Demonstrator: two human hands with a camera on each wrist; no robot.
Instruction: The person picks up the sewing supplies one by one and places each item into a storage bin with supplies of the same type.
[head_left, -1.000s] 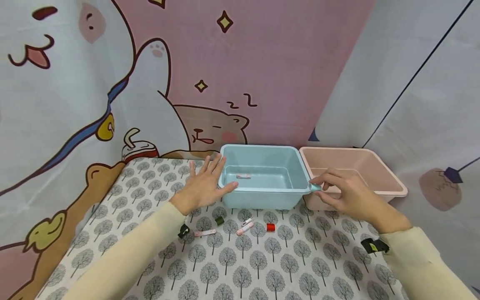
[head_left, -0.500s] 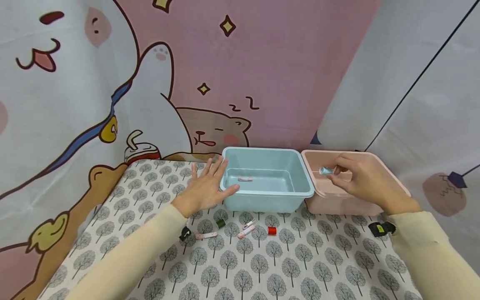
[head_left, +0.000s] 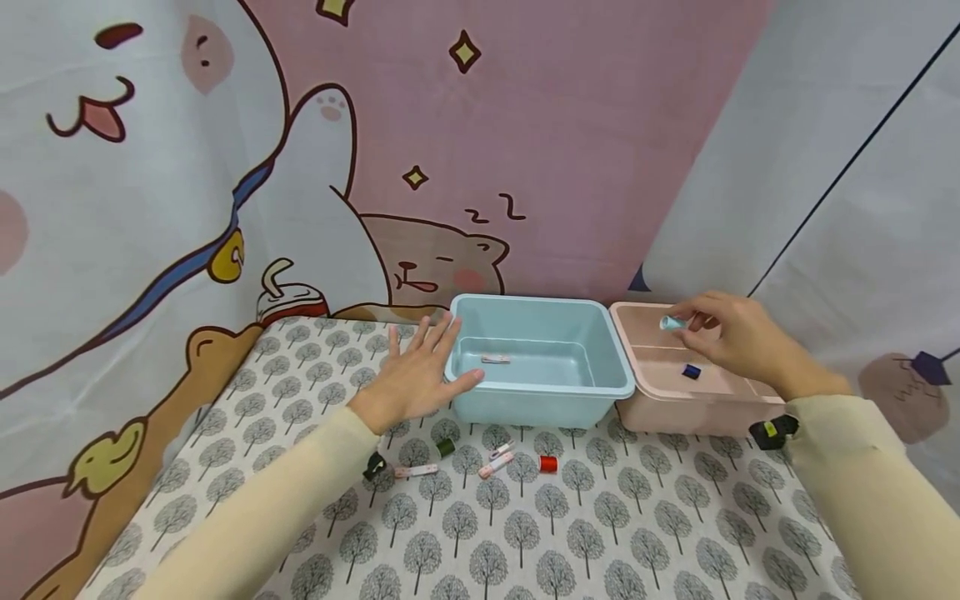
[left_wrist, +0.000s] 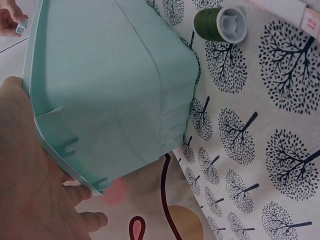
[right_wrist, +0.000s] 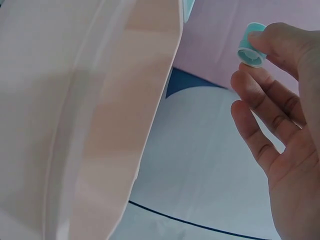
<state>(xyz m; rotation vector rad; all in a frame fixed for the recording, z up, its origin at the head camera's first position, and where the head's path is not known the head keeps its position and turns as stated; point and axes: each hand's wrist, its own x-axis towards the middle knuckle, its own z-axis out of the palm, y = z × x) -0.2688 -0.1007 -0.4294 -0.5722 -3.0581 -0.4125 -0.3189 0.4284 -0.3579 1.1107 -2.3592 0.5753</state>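
My right hand (head_left: 738, 337) is over the pink bin (head_left: 701, 412), pinching a light-blue thread spool (right_wrist: 251, 45) between thumb and fingertips. In the right wrist view the spool is above the level of the rim, and the other fingers are spread. A dark blue spool (head_left: 692, 372) lies on the pink bin's floor. My left hand (head_left: 412, 383), fingers straight and spread, rests at the left rim of the light-blue bin (head_left: 542, 408). Inside that bin lies a small white-and-pink strip (head_left: 496, 360).
On the tree-print cloth (head_left: 420, 558), in front of the bins, lie a green thread spool (head_left: 446, 447), a red spool (head_left: 548, 463) and several white-and-pink strips (head_left: 497, 465). The two bins stand side by side before a cartoon-print curtain (head_left: 592, 150).
My right hand has carried the light-blue spool from the corner between the bins rightward and up, over the pink bin. The dark blue spool has come into view. The left hand stays put.
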